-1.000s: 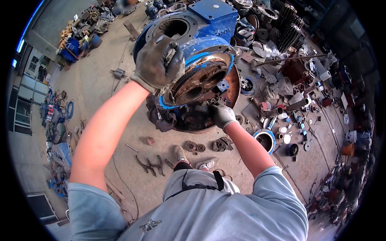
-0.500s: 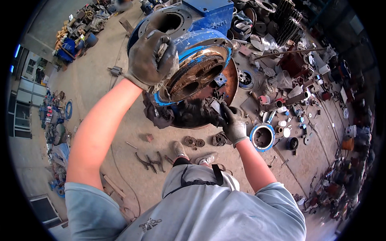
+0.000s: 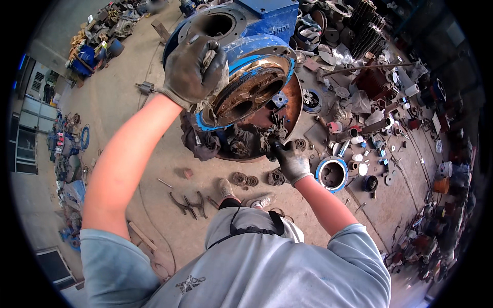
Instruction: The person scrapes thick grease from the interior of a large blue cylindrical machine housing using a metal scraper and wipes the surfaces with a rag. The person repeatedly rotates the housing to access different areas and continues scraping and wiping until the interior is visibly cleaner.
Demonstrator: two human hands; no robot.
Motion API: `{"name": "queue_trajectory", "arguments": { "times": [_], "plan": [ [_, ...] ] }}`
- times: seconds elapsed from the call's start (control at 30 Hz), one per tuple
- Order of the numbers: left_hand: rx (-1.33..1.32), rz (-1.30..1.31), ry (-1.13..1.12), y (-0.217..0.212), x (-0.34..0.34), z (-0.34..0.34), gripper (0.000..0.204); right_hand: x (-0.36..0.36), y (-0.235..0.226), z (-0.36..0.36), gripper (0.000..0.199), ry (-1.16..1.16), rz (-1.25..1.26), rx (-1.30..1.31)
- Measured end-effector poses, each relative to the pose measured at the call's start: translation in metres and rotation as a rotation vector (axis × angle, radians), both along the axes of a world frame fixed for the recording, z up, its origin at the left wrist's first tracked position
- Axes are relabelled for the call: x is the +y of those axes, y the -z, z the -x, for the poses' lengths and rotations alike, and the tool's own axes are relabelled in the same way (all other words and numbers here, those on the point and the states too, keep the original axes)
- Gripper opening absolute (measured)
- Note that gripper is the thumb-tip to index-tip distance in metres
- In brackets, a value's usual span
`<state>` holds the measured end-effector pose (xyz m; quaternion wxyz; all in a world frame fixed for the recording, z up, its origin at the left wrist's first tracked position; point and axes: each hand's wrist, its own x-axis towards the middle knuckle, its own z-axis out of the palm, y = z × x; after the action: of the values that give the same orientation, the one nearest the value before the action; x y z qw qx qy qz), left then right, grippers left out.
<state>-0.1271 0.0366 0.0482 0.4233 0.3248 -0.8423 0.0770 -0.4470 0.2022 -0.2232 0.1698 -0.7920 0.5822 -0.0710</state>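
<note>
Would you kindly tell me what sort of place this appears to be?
Probably a machinery repair workshop: a large blue flanged housing shows open bores, a puller-like tool lies on the floor, and round metal parts lie nearby.

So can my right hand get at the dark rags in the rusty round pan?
Probably yes: your right hand is at the near side of the rusty round pan, close beside the dark rags, and nothing visible blocks that side.

Left fingers (image 3: 217, 71) around crumpled rag (image 3: 208, 58)

Gloved left hand (image 3: 194, 72) (seemingly curled).
</note>
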Motion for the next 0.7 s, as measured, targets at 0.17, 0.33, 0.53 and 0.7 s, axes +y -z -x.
{"name": "queue_trajectory", "arguments": {
  "times": [0.17,0.33,0.53,0.7],
  "plan": [
    [-0.008,-0.002,-0.034,0.000,0.001,-0.007,0.024,0.007,-0.020,0.026,0.043,0.114,-0.094,-0.286],
    [0.001,0.016,-0.039,-0.001,0.002,-0.003,0.026,0.003,-0.010,0.015,0.044,0.579,-0.873,-1.194],
    [-0.017,-0.003,-0.064,0.000,0.000,0.003,0.023,0.018,0.039,-0.003,0.048,0.670,-0.820,-1.073],
    [-0.010,0.039,-0.082,0.001,0.002,0.003,0.019,0.024,0.037,0.010,0.049,0.646,-0.796,-1.003]
  ]
}}
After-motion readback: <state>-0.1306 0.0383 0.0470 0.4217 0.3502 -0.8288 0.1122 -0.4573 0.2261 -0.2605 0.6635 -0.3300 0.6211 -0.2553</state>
